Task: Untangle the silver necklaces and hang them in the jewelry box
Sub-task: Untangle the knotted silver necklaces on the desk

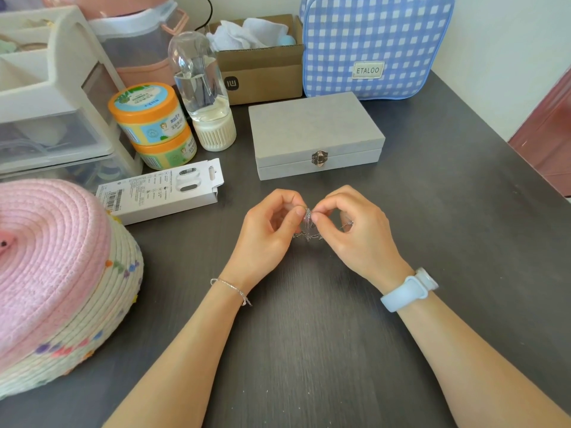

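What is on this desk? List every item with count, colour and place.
necklaces: tangled bunch, silver, pinched between both hands
jewelry box: one, grey, latched shut, behind the hands
bag: one, blue-white check, rear right
cardboard box: one, brown, rear centre
bottle: one, clear, left of jewelry box
jars: two, orange-lidded, stacked
carton: one, white, lying flat
basket: one, pink-cream, left
drawers: one unit, white, rear left
left hand: bracelet on wrist
right hand: blue watch on wrist

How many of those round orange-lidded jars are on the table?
2, stacked left of the grey jewelry box: the upper jar sits on the lower jar. Clutter behind them could hide more.
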Tool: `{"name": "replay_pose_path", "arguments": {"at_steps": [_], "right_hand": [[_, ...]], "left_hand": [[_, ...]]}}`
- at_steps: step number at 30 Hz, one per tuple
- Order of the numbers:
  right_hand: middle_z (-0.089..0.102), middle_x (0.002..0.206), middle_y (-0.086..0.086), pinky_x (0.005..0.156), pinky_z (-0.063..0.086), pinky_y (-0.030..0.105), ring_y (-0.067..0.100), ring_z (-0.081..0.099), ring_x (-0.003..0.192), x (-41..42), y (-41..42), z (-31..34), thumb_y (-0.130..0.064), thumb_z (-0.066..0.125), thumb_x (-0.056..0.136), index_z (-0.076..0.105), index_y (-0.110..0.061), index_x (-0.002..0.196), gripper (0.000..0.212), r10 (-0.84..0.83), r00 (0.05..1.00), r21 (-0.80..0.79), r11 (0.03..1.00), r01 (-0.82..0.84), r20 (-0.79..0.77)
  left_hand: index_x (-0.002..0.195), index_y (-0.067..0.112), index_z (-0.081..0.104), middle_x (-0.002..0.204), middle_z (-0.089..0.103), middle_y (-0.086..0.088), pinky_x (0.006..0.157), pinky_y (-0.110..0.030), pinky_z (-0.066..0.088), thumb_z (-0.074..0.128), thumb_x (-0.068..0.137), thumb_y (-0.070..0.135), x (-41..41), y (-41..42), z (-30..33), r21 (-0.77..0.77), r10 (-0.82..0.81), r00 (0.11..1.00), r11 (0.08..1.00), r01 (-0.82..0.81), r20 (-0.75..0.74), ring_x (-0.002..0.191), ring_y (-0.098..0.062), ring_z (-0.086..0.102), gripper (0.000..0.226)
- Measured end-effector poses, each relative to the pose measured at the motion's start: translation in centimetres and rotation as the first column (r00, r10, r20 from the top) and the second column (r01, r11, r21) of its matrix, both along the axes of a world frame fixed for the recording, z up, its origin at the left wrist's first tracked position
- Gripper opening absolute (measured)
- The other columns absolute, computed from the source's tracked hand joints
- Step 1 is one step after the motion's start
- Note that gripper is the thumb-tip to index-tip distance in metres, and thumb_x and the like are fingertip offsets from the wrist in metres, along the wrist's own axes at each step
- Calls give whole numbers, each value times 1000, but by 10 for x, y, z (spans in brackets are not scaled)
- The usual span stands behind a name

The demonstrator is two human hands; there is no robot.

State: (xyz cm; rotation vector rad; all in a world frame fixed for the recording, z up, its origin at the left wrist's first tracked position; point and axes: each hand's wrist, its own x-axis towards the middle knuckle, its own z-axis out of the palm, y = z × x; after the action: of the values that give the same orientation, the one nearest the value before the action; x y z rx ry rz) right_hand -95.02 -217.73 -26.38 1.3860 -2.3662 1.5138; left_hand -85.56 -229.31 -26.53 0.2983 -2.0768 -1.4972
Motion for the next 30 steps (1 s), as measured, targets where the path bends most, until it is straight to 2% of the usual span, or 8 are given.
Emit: {"name": "replay_pose_path", "arguments": {"at_steps": [7, 12, 14, 18, 21, 24, 27, 30], "right_hand": [[54, 76, -15, 55, 30, 19, -8, 48, 64, -1, 0, -1, -23, 58, 78, 61, -22, 72, 6, -29, 999, 19, 999, 29, -22], [54, 77, -16, 58, 31, 21, -5, 48, 63, -2, 0, -3, -22, 59, 80, 55, -30, 70, 14, -46, 999, 38, 998, 45, 27], [55, 77, -17, 58, 32, 23, -1, 48, 61, -4, 0, -3, -20, 61, 81, 54, -33, 69, 19, -45, 997, 45, 998, 42, 57], [55, 76, -17, 59, 32, 22, 1, 47, 60, -4, 0, -2, -20, 63, 83, 55, -33, 69, 21, -32, 997, 73, 997, 27, 71], [55, 75, -18, 59, 33, 21, 2, 48, 63, -4, 0, -2, -20, 63, 84, 57, -33, 70, 20, -13, 996, 79, 997, 7, 83], [54, 76, -19, 62, 36, 23, 5, 49, 66, -5, 0, -2, -22, 62, 85, 58, -34, 71, 18, 5, 996, 98, 995, -14, 90], [54, 76, -19, 62, 38, 24, 9, 50, 66, -4, 0, -3, -22, 62, 84, 58, -33, 72, 17, 15, 997, 99, 995, -23, 79], [54, 77, -18, 62, 39, 25, 10, 50, 67, -4, 1, -3, -20, 61, 83, 57, -30, 73, 15, 13, 998, 91, 996, -19, 69]], "left_hand": [[80, 27, 53, 71, 59, 17, 63, -29, 44, 50, 85, 20, 0, -1, -2, -69, 103, 994, 993, -100, 45, 62, -9, 49, 9], [79, 28, 53, 74, 57, 12, 62, -16, 41, 55, 87, 12, -1, 1, -2, -77, 222, 972, 973, -216, 76, 60, -3, 48, 19], [79, 28, 55, 77, 57, 13, 62, -14, 40, 55, 83, 16, 0, 1, 0, -102, 238, 969, 968, -231, 60, 63, -3, 49, 13], [77, 20, 62, 75, 55, 15, 61, -7, 36, 59, 78, 17, 1, 6, 0, -301, 207, 978, 935, -185, 41, 66, -4, 51, 5], [76, 21, 64, 71, 53, 17, 60, -5, 34, 61, 78, 18, 1, 5, -3, -366, 220, 975, 911, -191, 37, 64, -4, 49, 5], [75, 25, 62, 71, 55, 17, 59, -8, 35, 59, 78, 24, 1, 4, -4, -382, 235, 970, 903, -196, 56, 64, -8, 50, 4], [73, 26, 62, 71, 55, 16, 59, -14, 40, 51, 74, 36, 0, 3, -4, -420, 261, 963, 883, -208, 72, 64, -8, 51, 15], [71, 22, 62, 71, 57, 9, 58, -21, 42, 48, 72, 36, 1, 0, -3, -426, 287, 956, 874, -233, 65, 65, -10, 51, 19]]}}
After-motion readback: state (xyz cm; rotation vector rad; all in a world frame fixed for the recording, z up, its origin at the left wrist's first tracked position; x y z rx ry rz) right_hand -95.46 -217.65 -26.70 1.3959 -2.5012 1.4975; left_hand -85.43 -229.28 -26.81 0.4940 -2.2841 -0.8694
